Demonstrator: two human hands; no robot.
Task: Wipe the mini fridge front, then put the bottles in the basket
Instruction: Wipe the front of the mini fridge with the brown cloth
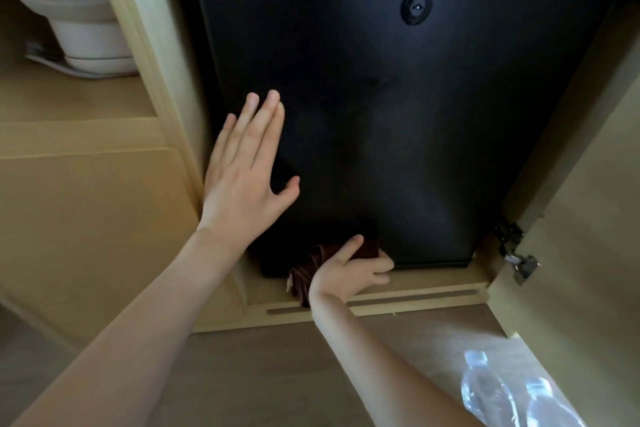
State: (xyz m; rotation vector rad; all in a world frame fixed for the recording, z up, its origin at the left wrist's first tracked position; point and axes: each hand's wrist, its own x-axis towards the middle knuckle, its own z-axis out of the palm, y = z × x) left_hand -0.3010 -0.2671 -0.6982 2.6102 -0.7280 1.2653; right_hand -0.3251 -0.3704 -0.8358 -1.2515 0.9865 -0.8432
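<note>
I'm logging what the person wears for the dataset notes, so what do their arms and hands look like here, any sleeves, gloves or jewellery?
Both arms are bare as far as the frame shows: no sleeves reach the forearms. The left hand and the right hand wear no gloves, and no rings, watch or bracelet show on the visible fingers or wrists. The nails look short and unpainted. Anything above the forearms is outside the view.

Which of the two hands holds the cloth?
The right hand, low at the fridge door's bottom edge, grips the brown cloth; the left hand lies flat, empty.

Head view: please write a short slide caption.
Left hand flat on the fridge door, right hand wiping its bottom edge with a cloth.
</note>
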